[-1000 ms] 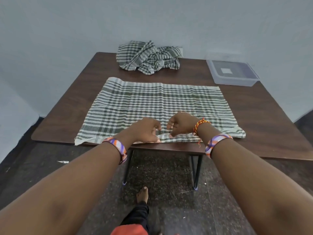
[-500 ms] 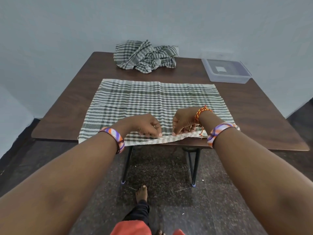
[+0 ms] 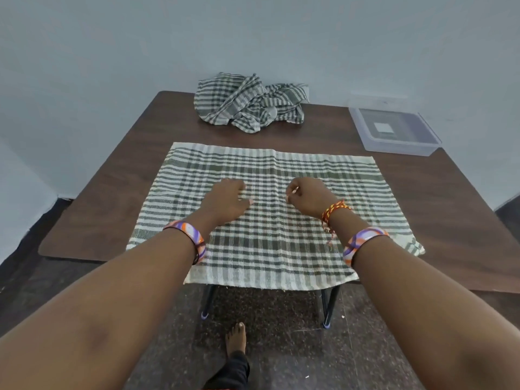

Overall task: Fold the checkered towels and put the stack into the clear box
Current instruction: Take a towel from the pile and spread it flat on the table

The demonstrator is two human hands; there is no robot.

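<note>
Where the flat green-and-cream checkered towel (image 3: 270, 209) lies spread on the dark brown wooden surface (image 3: 439, 198), we note that its near edge overhangs the front rim of the surface, while its far edge runs straight across the middle. Bare surface shows to the left and right of the towel and in a band beyond its far edge. Against the back wall sits a crumpled pile of green-and-cream checkered towels (image 3: 250, 101), well apart from the flat one. At the far right corner stands the clear rectangular plastic box (image 3: 394, 128), close to the right rim of the surface and apart from both the pile and the flat towel.

We find the left hand (image 3: 228, 202) over the centre of the flat towel with its fingers bent downward onto the cloth. The right hand (image 3: 308, 197) is beside it, apart by a narrow gap, its fingers curled with the tips drawn together. We cannot tell whether either hand pinches the fabric or merely touches it. Each wrist carries a purple-and-orange bangle; the right wrist also carries a red-and-yellow thread band (image 3: 334, 209).
</note>
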